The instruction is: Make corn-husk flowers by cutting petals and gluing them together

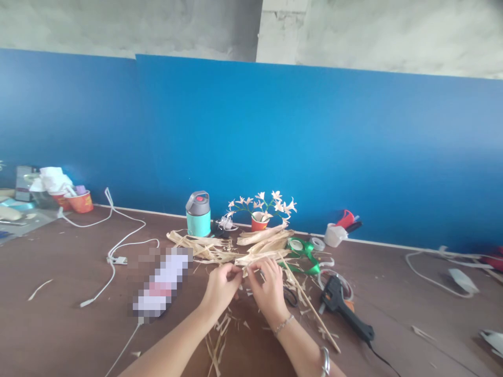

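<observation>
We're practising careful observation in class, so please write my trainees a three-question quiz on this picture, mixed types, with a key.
1. What holds the small cream flowers on green stems?
A) a white plastic cup
B) a red-orange cup
C) a turquoise flask with a grey lid

2. True or false: the black plastic glue gun lies to the right of the person's right hand.

3. Fill the gap: beside the pale, dry, husk-like strips lies a shiny, curling ____ ribbon.

Key: 1 B; 2 true; 3 green.
</observation>
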Demonstrator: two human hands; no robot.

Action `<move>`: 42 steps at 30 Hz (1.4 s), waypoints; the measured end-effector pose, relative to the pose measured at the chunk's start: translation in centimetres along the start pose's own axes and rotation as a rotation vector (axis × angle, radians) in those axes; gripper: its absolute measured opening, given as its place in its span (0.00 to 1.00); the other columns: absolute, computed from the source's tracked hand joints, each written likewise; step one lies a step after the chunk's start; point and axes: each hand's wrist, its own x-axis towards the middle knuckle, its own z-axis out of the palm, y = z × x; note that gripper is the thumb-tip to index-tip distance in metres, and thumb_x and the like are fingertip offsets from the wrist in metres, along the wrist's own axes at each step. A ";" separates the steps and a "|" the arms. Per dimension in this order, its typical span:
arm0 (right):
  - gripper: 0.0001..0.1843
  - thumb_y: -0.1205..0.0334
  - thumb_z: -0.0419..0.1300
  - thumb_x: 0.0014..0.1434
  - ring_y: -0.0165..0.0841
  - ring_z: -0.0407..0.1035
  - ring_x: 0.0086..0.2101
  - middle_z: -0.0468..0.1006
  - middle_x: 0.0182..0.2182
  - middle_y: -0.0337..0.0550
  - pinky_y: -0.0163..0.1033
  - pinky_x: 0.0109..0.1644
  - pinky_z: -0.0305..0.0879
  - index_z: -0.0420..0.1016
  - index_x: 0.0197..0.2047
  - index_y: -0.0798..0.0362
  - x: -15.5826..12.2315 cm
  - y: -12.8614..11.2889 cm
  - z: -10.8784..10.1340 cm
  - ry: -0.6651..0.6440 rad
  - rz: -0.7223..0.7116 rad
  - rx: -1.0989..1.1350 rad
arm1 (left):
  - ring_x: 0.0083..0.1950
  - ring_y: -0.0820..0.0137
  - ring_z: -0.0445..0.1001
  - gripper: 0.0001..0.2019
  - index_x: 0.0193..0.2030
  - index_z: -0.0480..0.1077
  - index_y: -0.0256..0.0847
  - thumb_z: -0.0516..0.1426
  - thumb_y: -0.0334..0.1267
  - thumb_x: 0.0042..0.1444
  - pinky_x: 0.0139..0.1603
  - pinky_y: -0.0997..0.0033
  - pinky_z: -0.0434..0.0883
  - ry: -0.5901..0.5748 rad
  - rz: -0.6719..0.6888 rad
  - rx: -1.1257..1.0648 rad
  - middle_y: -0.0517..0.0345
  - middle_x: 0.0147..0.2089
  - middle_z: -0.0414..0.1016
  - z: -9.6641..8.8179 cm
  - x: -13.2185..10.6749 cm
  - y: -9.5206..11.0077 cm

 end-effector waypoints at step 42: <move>0.06 0.73 0.54 0.52 0.40 0.62 0.39 0.70 0.33 0.44 0.43 0.40 0.55 0.65 0.30 0.51 -1.5 0.1 1.3 -0.323 -0.133 -0.295 | 0.14 0.80 0.60 0.16 0.29 0.68 0.36 0.53 0.49 0.51 0.16 0.78 0.59 0.084 0.004 -0.172 0.55 0.30 0.77 -1.0 0.9 -0.3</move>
